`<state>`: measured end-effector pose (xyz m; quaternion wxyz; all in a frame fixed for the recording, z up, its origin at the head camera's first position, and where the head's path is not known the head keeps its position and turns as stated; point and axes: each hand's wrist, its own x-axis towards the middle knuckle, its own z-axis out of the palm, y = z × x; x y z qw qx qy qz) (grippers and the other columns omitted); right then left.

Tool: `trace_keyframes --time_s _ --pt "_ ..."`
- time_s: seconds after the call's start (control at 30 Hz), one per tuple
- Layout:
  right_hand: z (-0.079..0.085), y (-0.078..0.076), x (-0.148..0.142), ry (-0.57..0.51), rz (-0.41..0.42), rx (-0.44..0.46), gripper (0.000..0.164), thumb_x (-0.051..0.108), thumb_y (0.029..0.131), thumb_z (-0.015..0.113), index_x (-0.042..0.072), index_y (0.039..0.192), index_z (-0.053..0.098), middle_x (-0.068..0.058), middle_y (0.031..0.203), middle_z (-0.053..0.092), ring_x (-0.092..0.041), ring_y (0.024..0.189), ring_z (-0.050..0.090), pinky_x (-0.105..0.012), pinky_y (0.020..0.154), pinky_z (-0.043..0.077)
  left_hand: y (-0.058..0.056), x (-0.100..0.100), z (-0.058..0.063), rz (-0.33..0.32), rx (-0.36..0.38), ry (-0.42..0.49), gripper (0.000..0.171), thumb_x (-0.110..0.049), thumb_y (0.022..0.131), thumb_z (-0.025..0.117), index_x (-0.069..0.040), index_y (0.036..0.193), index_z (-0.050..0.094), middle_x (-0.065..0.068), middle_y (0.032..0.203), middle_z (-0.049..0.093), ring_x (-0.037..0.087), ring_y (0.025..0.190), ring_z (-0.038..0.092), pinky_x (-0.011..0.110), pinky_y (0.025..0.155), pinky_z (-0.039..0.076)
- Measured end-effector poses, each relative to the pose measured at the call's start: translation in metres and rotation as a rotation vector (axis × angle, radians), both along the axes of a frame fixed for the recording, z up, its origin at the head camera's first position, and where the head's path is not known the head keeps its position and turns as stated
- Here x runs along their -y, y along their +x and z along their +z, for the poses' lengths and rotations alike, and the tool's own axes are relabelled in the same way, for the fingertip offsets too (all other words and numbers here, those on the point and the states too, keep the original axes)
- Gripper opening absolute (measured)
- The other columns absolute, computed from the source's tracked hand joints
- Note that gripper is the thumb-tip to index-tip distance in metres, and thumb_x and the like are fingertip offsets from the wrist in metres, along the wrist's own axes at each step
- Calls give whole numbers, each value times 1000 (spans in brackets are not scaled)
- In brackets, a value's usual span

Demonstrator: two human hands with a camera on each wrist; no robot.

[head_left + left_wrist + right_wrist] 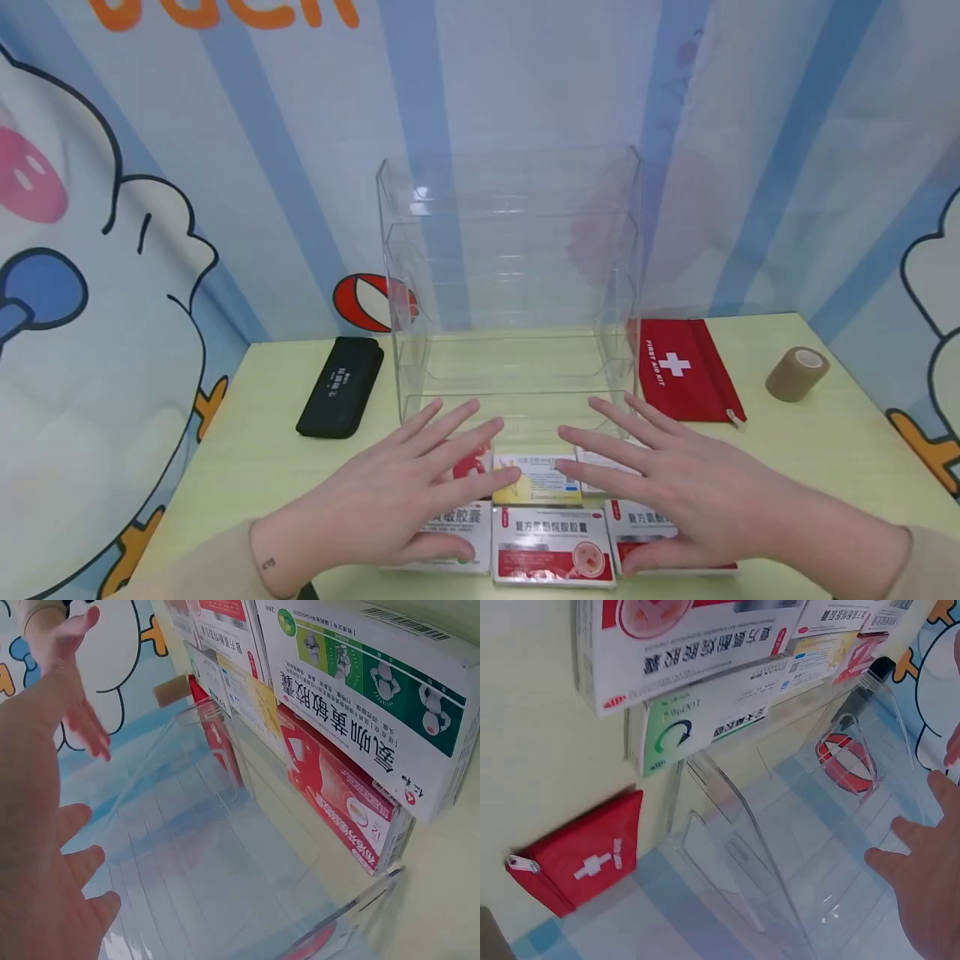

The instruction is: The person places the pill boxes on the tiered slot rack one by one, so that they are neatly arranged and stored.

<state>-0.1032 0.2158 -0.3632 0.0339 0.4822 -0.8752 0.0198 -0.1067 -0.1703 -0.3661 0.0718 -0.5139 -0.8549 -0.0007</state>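
Note:
Both hands hover over two rows of medicine boxes, fingers spread and holding nothing. My left hand (pixel 401 492) is above the left-hand boxes, partly covering a white capsule box (pixel 465 533) and a red box (pixel 341 791). My right hand (pixel 675 483) is above the right-hand side, over a white and red box (pixel 637 517) and a white box with green (pixel 705 716). Between the hands lie a yellow and white box (pixel 537 479) and, nearer, a red and white capsule box (pixel 553 546). Just beyond the fingertips stands a clear tiered plastic rack (pixel 517 333).
On the table (pixel 225 467), a black zip case (pixel 341 387) lies left of the rack. To its right are a red first aid pouch (pixel 686 371) and a tan bandage roll (pixel 797 374). A cartoon-printed curtain (pixel 517 75) hangs behind.

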Motion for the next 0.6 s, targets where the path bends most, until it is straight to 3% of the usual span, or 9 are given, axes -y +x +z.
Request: trace_keyframes --time_s 0.23,0.43,0.53,0.6 --pt "-25 9 -19 -18 -163 110 101 85 89 65 46 174 28 9 180 36 -34 162 40 -64 111 61 -8 3 -14 108 41 131 83 -70 105 59 -38 175 28 0 188 12 34 174 17 63 136 35" --pt "-53 14 -44 -14 -312 153 106 90 84 65 41 173 33 6 175 43 -26 154 48 -54 102 67 -20 12 -33 209 -9 363 85 -52 103 73 -27 175 34 7 186 21 36 172 24 61 123 51" --pt "-63 15 -57 -28 -428 243 109 92 79 66 42 172 36 5 172 45 -23 151 48 -49 96 70 -28 17 -39 267 -45 502 85 -45 104 72 -23 176 31 9 186 20 38 172 23 65 120 52" --pt "-69 16 -64 -56 -499 304 111 90 77 71 41 171 36 3 171 45 -23 150 49 -42 91 71 -38 22 -48 299 -97 599 85 -48 105 69 -21 176 30 9 186 21 34 173 23 63 124 48"
